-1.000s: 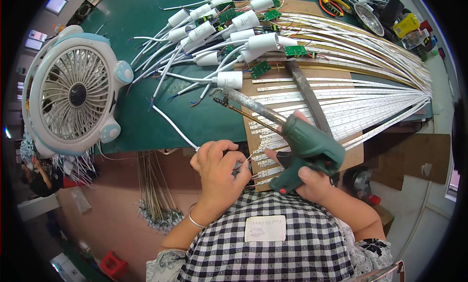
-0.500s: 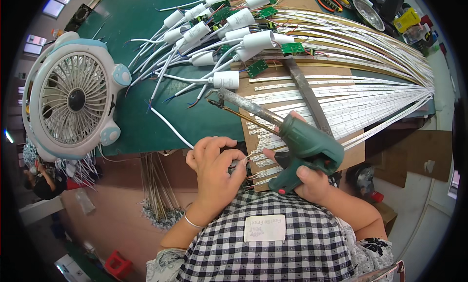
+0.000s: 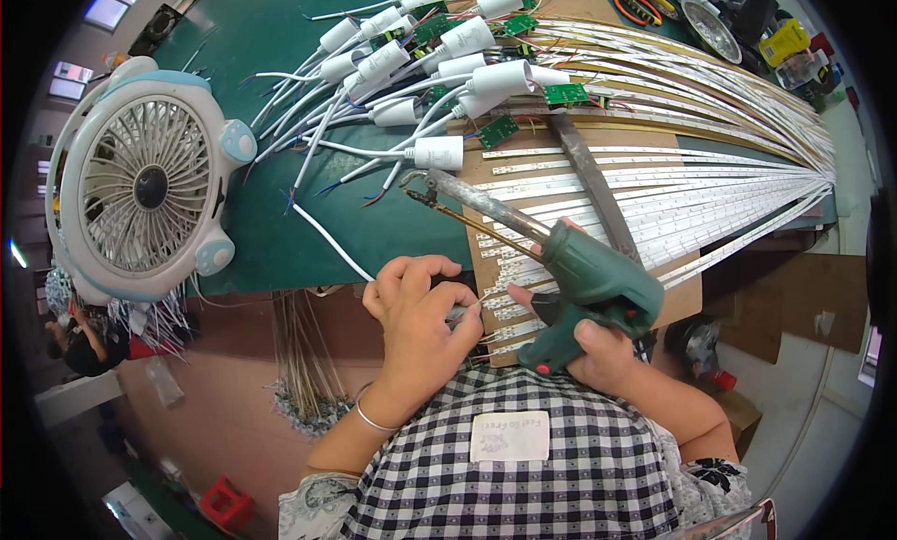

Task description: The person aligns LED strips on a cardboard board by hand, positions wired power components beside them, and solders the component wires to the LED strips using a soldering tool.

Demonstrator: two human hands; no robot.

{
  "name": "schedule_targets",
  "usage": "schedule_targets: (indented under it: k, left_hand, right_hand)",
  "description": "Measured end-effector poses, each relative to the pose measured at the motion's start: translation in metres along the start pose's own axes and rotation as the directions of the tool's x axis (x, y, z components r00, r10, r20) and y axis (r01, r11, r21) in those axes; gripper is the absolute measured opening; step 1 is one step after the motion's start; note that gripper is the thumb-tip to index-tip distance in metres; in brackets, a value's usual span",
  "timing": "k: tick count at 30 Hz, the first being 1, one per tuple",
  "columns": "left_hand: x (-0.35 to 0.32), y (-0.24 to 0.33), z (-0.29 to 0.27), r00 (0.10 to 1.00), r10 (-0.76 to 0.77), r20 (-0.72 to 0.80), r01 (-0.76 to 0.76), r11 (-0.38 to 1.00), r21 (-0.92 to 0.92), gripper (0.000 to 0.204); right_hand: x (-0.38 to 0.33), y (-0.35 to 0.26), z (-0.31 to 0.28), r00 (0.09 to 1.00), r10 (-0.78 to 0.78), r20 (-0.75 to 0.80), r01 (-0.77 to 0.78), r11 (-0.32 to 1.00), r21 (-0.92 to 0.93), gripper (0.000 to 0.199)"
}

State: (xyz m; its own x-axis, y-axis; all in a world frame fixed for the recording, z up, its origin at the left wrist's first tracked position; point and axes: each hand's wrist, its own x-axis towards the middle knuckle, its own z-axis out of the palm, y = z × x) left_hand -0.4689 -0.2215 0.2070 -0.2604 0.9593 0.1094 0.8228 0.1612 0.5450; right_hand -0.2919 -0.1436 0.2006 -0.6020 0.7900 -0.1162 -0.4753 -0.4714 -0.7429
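Observation:
My right hand (image 3: 598, 348) is wrapped round the handle of a dark green soldering gun (image 3: 603, 278). Its metal barrel slants up to the left, and the bent tip hangs above the board's left edge. At the near left corner of the board, my left hand (image 3: 420, 316) is closed in a pinch on the end of a white cable (image 3: 332, 241), which runs out behind the fingers. Thin wires at the fingertips reach toward the ends of the white LED strips (image 3: 598, 208); whether they touch is hidden. These strips lie fanned across a brown board (image 3: 687, 297), under a dark metal bar (image 3: 598, 194).
White lamp sockets (image 3: 439, 153) with cables and green circuit boards (image 3: 565, 93) are heaped at the back. A white and blue fan (image 3: 149, 187) stands on the left. Orange-handled pliers (image 3: 637, 6) and a metal dish (image 3: 712, 31) lie far right. Another person (image 3: 89, 339) is at left.
My left hand has shifted slightly right, toward the strip ends, still pinching. The soldering gun stays in my right hand in nearly the same pose. The whole view has drifted a little.

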Motion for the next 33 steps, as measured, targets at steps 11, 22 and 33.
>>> schedule_targets:
  k: [11,22,33]
  left_hand:
    - [-0.003,-0.013,-0.006,1.000,-0.002,0.007,0.002,1.000,-0.005,0.010]
    - [-0.003,-0.015,-0.007,1.000,0.009,0.008,-0.009,1.000,0.012,0.012]
    - [-0.001,-0.012,-0.007,1.000,0.008,0.015,-0.009,1.000,0.014,0.011]
  right_hand:
    - [-0.068,-0.046,-0.040,0.965,0.232,-0.119,-0.248,0.676,-0.694,0.037]
    - [-0.081,-0.040,-0.051,0.959,0.010,0.283,0.282,0.037,-0.959,0.028]
    - [-0.070,-0.040,-0.042,0.998,0.019,0.064,0.049,0.427,-0.903,0.021]
